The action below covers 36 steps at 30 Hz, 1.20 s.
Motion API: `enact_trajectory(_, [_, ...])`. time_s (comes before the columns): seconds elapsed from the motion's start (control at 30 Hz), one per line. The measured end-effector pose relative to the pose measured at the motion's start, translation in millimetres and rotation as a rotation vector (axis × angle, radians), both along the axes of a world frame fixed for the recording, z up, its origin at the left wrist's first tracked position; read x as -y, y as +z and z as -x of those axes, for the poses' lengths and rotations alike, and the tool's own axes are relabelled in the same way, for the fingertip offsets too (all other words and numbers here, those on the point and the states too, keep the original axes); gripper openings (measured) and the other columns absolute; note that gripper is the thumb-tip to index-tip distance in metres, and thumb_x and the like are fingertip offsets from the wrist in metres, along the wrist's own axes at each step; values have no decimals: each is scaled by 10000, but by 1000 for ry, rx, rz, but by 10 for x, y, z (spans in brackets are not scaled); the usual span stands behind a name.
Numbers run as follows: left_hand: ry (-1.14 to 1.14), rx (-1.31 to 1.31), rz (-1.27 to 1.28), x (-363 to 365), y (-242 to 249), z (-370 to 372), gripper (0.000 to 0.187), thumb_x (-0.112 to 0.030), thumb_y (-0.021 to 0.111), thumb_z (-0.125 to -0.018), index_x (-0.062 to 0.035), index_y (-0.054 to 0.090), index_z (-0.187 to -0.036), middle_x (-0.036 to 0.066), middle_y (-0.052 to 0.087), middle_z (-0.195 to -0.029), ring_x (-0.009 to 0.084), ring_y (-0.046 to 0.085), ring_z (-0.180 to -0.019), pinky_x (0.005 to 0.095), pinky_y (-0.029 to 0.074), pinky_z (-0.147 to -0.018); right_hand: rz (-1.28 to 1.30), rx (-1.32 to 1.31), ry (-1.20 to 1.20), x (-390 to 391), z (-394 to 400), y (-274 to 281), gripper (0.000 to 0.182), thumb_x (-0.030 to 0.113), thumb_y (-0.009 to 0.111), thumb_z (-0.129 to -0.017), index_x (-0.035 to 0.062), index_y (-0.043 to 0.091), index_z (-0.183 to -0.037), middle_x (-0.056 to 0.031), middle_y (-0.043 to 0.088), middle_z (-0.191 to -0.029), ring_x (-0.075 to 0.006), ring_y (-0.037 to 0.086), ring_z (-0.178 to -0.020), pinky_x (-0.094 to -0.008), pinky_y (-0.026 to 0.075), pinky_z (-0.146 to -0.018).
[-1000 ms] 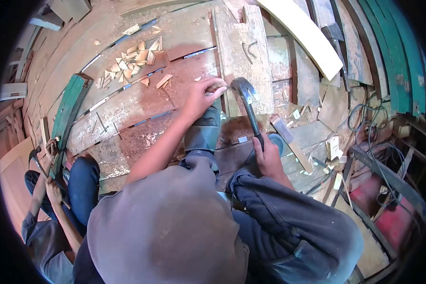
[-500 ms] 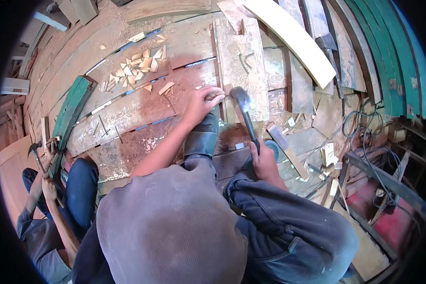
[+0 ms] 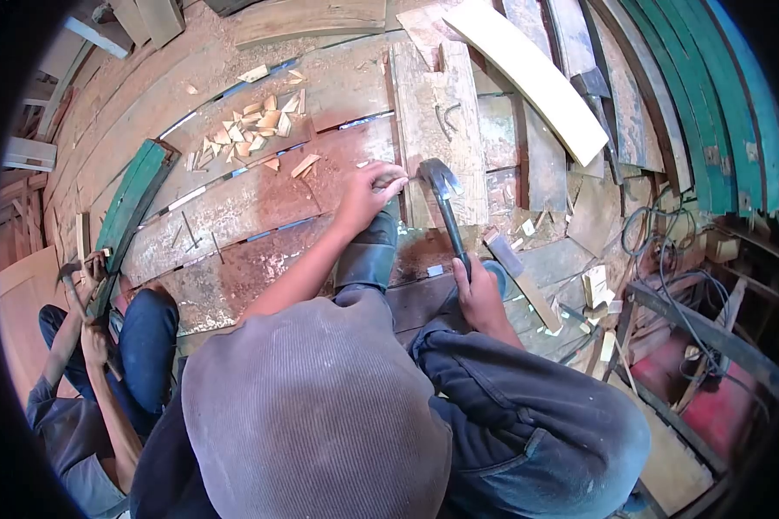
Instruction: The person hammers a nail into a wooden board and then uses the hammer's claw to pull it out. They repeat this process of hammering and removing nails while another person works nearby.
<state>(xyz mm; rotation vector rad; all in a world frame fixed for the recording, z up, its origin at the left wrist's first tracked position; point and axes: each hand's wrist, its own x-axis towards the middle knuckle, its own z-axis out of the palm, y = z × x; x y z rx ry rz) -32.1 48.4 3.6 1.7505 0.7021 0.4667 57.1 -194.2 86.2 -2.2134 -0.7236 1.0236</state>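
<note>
My left hand [image 3: 372, 195] pinches what looks like a thin nail, mostly hidden by the fingertips, at the left edge of a worn wooden board [image 3: 472, 186]. Wrapped round the dark handle of a claw hammer [image 3: 452, 223] is my right hand [image 3: 479, 296]. The hammer's metal head rests over the board, just right of my left fingertips. Dark bent nails [image 3: 447, 121] lie farther up on this board. Below my left hand is a dark boot [image 3: 368, 253].
Wood chips [image 3: 251, 128] are heaped on the plank floor, with loose nails [image 3: 190, 232] nearer. A pale curved plank [image 3: 537, 82] lies right of the board, near another hammer [image 3: 599, 104]. At left, a co-worker's hand [image 3: 93, 346] grips a hammer beside a green beam [image 3: 130, 199]. Cables [image 3: 666, 233] coil at right.
The hammer head has turned slightly and shows sharper at almost the same place. My left hand keeps its pinch. The view has shifted a little.
</note>
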Motion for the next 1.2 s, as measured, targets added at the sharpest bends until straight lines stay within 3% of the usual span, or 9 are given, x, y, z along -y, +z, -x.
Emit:
enact_trajectory(0.27, [-31,44,-86,-18,-44,-4,151,-102,760,-826,-49,728,-964,76,703,-903,174,658,-786,288,527,-726,5,-14,-17,48,34,-6,335,351,503,-1012,24,541,-1068,-289,597,-766,-525,574,-805,-549,427,-669])
enact_trajectory(0.63, [-19,55,-59,-19,-44,-2,134,-97,757,-825,-43,732,-946,88,710,-906,186,666,-791,303,524,-714,-289,161,16,169,-35,65,288,320,545,-995,38,530,-1053,-241,558,-673,-479,593,-683,-495,440,-581])
enact_trajectory(0.73, [-29,0,-72,-32,-35,6,130,-65,745,-832,-20,733,-953,74,707,-894,142,655,-823,274,510,-749,-163,118,4,139,-5,-38,287,311,551,-993,31,536,-1052,-257,573,-697,-492,593,-712,-502,442,-590])
enact_trajectory(0.93, [-23,20,-62,-12,-6,18,138,-85,752,-834,-26,732,-956,70,704,-895,143,651,-828,275,510,-755,5,16,-35,26,28,-67,319,328,531,-1000,17,552,-1064,-312,592,-774,-537,573,-819,-549,432,-646])
enact_trajectory(1.13, [-25,12,-64,17,25,-2,151,-89,752,-834,-23,715,-965,71,700,-923,158,653,-830,286,512,-767,11,27,-34,13,17,-51,319,332,520,-1003,22,552,-1067,-309,596,-764,-538,577,-804,-546,436,-647])
enact_trajectory(1.2, [-3,58,-127,25,-4,-13,148,-93,757,-825,-33,716,-954,80,691,-893,177,652,-793,294,512,-716,-38,28,-32,58,39,-85,297,319,528,-1002,29,552,-1060,-293,595,-746,-521,590,-770,-534,441,-624])
